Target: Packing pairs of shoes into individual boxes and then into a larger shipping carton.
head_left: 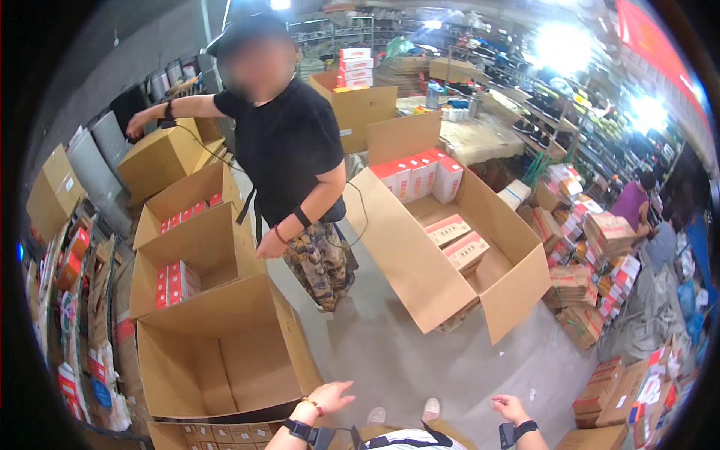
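Reaching forward in the head view, the left hand [330, 397] was spread, its fingers stretched toward the right, with nothing in its grasp. The right hand [511, 409], well apart from it, was loosely open with fingers slightly bent, and it too held nothing.

Just beside the left hand, on the person's left, stood a deep open carton [184, 367], its inner walls and base showing; whether the hand touched its near corner could not be told. Below it, a lower carton [169, 431] held rows of small brown boxes [225, 433]. Beyond, a middle carton [217, 259] contained red-and-white boxes [176, 283], and a farther carton [187, 184] had more in a row. Across the grey floor [360, 360], a wide carton [510, 277] with flaps folded out held upright red-and-white packs [416, 178] and tan boxes [465, 250].

A co-worker [289, 127] in a dark top stood between the left row and the wide carton, partly blocking the passage. Stacked packages [592, 292] crowded the right side, near a person in purple [634, 202].
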Motion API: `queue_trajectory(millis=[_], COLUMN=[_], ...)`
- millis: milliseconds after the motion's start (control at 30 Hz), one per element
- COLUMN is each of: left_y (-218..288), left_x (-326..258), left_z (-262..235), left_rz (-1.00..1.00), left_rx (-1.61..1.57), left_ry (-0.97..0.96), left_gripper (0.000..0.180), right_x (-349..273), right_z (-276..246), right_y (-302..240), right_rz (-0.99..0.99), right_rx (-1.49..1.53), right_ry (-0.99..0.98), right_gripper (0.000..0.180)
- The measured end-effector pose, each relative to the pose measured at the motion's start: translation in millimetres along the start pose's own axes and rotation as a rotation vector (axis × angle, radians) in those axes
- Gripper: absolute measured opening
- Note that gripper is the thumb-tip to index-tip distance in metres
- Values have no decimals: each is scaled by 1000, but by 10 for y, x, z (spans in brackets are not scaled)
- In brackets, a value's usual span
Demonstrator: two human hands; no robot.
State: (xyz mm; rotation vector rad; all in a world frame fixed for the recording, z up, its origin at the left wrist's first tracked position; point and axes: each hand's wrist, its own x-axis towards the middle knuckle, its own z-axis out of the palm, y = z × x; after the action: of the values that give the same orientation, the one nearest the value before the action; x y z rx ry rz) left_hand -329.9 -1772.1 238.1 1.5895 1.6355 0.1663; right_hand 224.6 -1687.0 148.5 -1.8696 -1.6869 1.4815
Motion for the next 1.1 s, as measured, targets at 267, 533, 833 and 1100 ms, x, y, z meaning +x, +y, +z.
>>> queue_trajectory(millis=[267,533,833,1100], left_y=[1946,3703,4860,4831], left_x=[857,1892,2961,4486], left_z=[245,1528,1981,2329], left_rz=[326,464,349,130], left_rx=[142,485,535,267], left_ry=[3,-350,-387,-355], left_gripper=[53,52,27,30], right_x=[-822,-1506,-210,1612], right_z=[-754,-1792,-3562,-4992], right_y=[1760,2982,1883,790], right_rz=[288,477,-120,-407], right_rx=[-56,-99,-15,-74], right_ry=[198,234,537,331], right_gripper=[19,48,24,15])
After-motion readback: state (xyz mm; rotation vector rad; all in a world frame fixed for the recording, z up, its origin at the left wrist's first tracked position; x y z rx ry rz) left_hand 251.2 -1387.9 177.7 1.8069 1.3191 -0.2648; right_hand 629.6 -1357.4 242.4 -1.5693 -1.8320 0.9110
